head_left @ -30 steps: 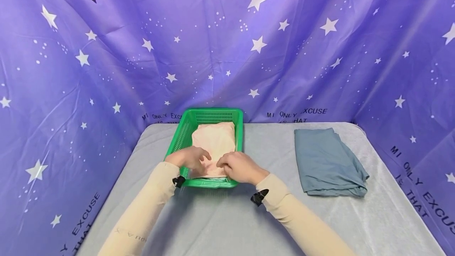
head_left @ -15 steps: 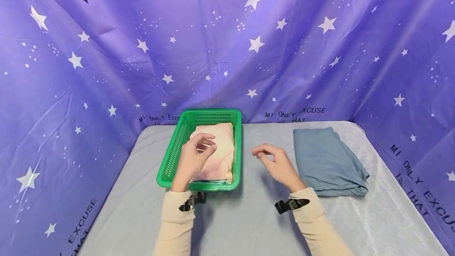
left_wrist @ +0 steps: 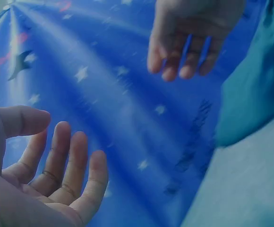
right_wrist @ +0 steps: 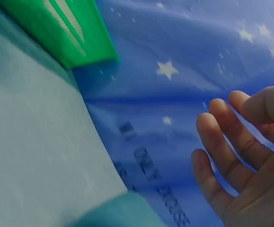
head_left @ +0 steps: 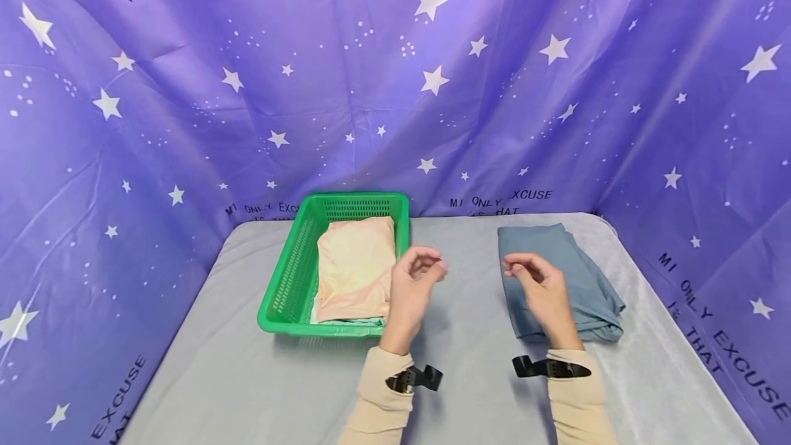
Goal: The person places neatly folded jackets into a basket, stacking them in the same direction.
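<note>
Between the basket and the blue-grey cloth, my left hand [head_left: 413, 294] hovers over the table with fingers loosely bent and nothing in them. My right hand [head_left: 545, 294] is raised in front of the folded blue-grey cloth [head_left: 577, 273], covering part of its left side; it too holds nothing. Both hands show relaxed, spread fingers in the wrist views. A folded pale pink cloth [head_left: 357, 266] lies in the green plastic basket [head_left: 281, 273]. Beneath its near edge a strip of light green fabric [head_left: 355, 322] shows.
A grey cloth covers the table [head_left: 247, 390]. Purple curtain [head_left: 346, 74] printed with white stars hangs behind the table and along both sides. The basket stands at the back left, close to the curtain.
Both hands have left the pink cloth in the basket and moved right. The right hand is now before the blue-grey cloth, the left just right of the basket. The head view has shifted slightly.
</note>
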The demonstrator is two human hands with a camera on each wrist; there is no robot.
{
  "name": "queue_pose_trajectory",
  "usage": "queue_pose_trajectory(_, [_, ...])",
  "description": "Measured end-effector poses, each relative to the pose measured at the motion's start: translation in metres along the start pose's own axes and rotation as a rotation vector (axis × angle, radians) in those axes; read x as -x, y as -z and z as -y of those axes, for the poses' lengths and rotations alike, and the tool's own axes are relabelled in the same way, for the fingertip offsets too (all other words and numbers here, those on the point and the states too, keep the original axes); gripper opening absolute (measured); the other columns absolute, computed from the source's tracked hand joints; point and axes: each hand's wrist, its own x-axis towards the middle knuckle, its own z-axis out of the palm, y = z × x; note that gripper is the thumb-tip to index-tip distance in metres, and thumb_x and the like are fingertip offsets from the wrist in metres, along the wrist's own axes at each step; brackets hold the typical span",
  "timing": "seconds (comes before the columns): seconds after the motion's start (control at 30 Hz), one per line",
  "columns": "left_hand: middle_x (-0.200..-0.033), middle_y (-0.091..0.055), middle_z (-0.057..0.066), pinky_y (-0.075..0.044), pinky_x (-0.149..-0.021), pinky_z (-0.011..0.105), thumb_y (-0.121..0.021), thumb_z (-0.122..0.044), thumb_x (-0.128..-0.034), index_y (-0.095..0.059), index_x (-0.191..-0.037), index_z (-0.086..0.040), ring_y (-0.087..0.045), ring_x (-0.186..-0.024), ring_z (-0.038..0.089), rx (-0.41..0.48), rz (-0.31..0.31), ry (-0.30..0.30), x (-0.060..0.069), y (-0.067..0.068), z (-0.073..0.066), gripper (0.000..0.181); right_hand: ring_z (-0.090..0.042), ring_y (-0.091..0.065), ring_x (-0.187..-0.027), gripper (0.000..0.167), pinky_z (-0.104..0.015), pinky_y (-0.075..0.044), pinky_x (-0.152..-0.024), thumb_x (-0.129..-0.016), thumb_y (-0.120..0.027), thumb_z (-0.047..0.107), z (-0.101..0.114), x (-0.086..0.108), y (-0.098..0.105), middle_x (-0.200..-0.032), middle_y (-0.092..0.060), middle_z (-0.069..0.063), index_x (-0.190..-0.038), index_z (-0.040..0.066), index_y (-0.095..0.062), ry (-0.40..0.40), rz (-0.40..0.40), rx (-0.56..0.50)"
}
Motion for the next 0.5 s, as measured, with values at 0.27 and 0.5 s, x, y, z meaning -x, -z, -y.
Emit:
queue_pose_trajectory(0.27, [-0.087, -0.071, 0.008, -0.059, -0.071, 0.025, -0.065, 0.006, -0.0867, -0.063, -0.11, 0.012, -0.067, -0.076, 0.014, 0.115, 0.001, 0.138, 0.001, -0.053, 0.043, 0.024, -0.005, -0.071, -0.079, 0.02, -0.011, -0.054, -0.079, -0.1, -0.062, 0.002, -0.005, 0.019, 0.039, -0.093, -0.075, 0.007, -0.114, -0.011, -0.068, -0.195, -0.285, -0.014])
queue_pose_trajectory(0.5, [-0.087, -0.071, 0.002, -0.058, -0.071, 0.026, -0.066, 0.005, -0.0842, -0.066, -0.105, 0.004, -0.065, -0.075, 0.01, 0.115, -0.047, 0.257, 0.003, -0.072, 0.078, 0.021, 0.001, -0.067, -0.073, 0.016, -0.007, -0.05, -0.071, -0.094, -0.062, -0.008, -0.019, 0.023, 0.067, -0.085, -0.072, 0.012, -0.104, -0.004, -0.072, -0.249, -0.513, -0.111])
